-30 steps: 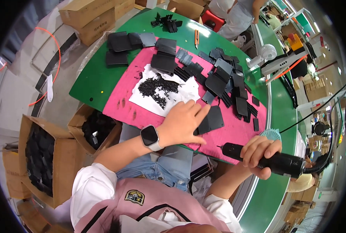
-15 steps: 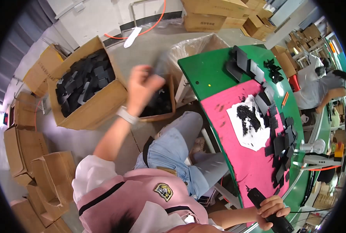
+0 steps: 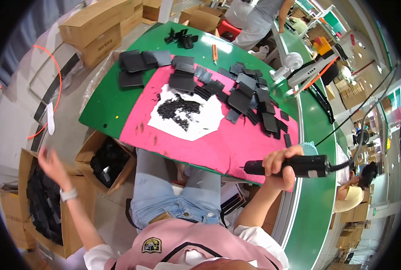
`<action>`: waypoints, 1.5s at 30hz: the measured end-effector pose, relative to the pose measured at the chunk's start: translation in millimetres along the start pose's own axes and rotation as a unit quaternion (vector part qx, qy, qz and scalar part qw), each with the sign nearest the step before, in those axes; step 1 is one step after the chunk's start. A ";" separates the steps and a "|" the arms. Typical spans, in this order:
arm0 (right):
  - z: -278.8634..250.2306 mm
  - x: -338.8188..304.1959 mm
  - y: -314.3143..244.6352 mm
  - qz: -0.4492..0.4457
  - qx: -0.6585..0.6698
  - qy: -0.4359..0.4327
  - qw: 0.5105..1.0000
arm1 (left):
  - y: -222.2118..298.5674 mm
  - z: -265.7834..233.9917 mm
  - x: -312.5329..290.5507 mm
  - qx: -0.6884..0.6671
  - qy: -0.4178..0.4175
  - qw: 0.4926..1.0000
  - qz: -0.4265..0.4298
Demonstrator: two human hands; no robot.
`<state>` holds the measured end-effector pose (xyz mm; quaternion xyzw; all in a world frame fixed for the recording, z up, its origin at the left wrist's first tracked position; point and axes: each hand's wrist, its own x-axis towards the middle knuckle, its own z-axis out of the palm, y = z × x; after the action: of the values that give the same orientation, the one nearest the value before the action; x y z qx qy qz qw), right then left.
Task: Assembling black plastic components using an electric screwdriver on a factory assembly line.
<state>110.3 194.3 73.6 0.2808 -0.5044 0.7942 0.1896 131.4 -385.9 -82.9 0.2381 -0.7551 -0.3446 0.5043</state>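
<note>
A black electric screwdriver (image 3: 306,166) with a thin bit at its left end and a coiled cord lies across my right hand (image 3: 279,167), whose fingers wrap round it over the table's near right edge. Away to the left, my left hand (image 3: 54,168) is stretched out, slightly blurred, its fingers apart and nothing seen in them. It hovers by the rim of a big cardboard box (image 3: 81,211) filled with black plastic parts (image 3: 45,204). On the pink mat (image 3: 187,155), small black pieces (image 3: 178,110) are heaped on a white sheet (image 3: 209,121). Flat black plates (image 3: 241,96) lie scattered beyond them.
A smaller carton (image 3: 90,153) of black parts stands between the big box and the green table (image 3: 101,105). An orange cutter knife (image 3: 215,54) and black clip-like parts (image 3: 182,38) lie at the far side. A small white fan (image 3: 293,60) stands right; other people work beyond.
My view has swung right toward the table. The left hand has gone from above the small carton to beside the big box; a dark blur at its fingers is gone. My right hand keeps the screwdriver.
</note>
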 end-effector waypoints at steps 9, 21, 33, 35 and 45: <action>-64.3 -1.2 24.6 0.010 0.014 0.172 0.985 | 354.0 248.2 -147.1 -0.215 -0.399 0.838 0.305; -81.5 -20.3 27.0 -0.024 0.059 0.224 0.972 | 412.0 302.6 -193.3 -0.027 -0.434 0.830 0.350; -73.4 -1.0 10.8 -0.083 0.200 -0.173 0.961 | 336.8 180.8 -168.3 -0.237 -0.615 0.633 0.407; -61.5 8.1 4.8 -0.076 0.221 -0.228 0.945 | 331.4 185.3 -165.9 -0.303 -0.586 0.615 0.432; -27.0 22.5 8.8 -0.025 0.174 -0.269 0.947 | 297.0 185.9 -120.3 0.018 -0.393 0.857 0.333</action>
<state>80.9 215.5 72.8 0.5249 -0.3833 0.7598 0.0146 1.2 -55.9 23.9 -0.1739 -0.9308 -0.2069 0.2460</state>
